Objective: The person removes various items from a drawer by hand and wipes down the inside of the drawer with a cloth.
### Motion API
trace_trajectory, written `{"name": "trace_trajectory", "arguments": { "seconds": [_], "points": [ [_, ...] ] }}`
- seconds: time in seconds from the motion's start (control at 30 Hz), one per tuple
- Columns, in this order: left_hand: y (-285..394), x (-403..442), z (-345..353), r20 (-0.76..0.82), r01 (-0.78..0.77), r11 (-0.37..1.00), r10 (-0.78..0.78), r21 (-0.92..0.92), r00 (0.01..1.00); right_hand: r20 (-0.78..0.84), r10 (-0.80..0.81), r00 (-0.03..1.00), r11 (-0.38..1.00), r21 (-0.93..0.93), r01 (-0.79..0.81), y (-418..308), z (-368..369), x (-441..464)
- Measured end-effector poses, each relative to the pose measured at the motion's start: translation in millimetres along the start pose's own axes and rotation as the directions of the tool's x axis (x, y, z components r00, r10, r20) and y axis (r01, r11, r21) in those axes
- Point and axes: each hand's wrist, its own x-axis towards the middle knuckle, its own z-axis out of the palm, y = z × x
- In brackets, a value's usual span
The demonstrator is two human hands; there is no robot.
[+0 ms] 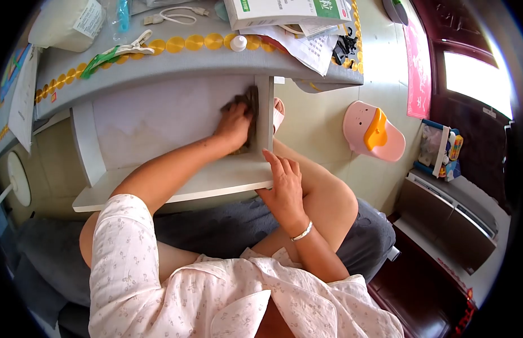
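Note:
A white drawer (216,183) is pulled out from under the cloth-covered table, its bottom marked with a brownish stain on the left. Inside it, my left hand (235,127) presses a dark brown cloth (253,107) against the right end, fingers bent over the fabric. Part of the cloth is hidden under the hand. My right hand (285,186), with a silver bracelet (302,231) at the wrist, grips the front right corner of the drawer, thumb and fingers on either side of it.
On the table (177,62) lie a white-green box (289,12), papers (306,50), a white cable (177,16), a small white cap (238,43) and black bits (345,48). A pink potty-like seat (366,127) stands on the floor at right. My knees are below the drawer.

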Motion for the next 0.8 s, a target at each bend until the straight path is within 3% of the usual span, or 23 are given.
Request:
{"name": "trace_trajectory", "arguments": {
  "seconds": [0.13, 0.2, 0.23, 0.3, 0.4, 0.53, 0.67, 0.73, 0.8],
  "points": [
    [6, -29, 2, 0.102, -0.111, 0.993, 0.106, 0.046, 0.989, -0.034, -0.008, 0.999, 1.000, 0.010, 0.008, 0, 0, -1],
    [5, -24, -7, 0.313, -0.096, 0.994, 0.074, 0.057, 0.947, -0.040, -0.006, 0.999, 1.000, 0.007, 0.006, -1, 0, -2],
    [6, -24, -7, 0.307, -0.095, 0.994, 0.073, 0.058, 0.949, -0.043, -0.005, 0.999, 1.000, 0.007, 0.005, -1, 1, -1],
    [8, -27, -6, 0.439, -0.146, 0.986, 0.096, 0.081, 0.893, -0.047, -0.013, 0.999, 1.000, -0.003, 0.013, -1, 1, 0],
    [7, -30, -10, 0.460, -0.053, 0.999, 0.052, -0.011, 0.886, -0.041, 0.003, 0.999, 1.000, -0.013, -0.004, -2, 2, -1],
    [-3, -27, 3, 0.489, -0.100, 0.995, 0.087, 0.000, 0.868, -0.035, 0.002, 0.999, 1.000, -0.009, -0.002, -2, 2, 0],
    [-6, -18, -1, 0.546, -0.222, 0.975, 0.172, 0.025, 0.820, -0.044, -0.005, 0.999, 1.000, -0.004, 0.005, 0, 3, 0],
    [-4, -13, -9, 0.575, -0.385, 0.918, 0.267, 0.092, 0.774, -0.046, -0.024, 0.999, 1.000, -0.005, 0.023, 1, 4, 1],
    [-2, -10, -17, 0.602, -0.439, 0.891, 0.289, 0.116, 0.745, -0.043, -0.019, 0.999, 1.000, -0.013, 0.018, -1, 3, 1]
  ]
}}
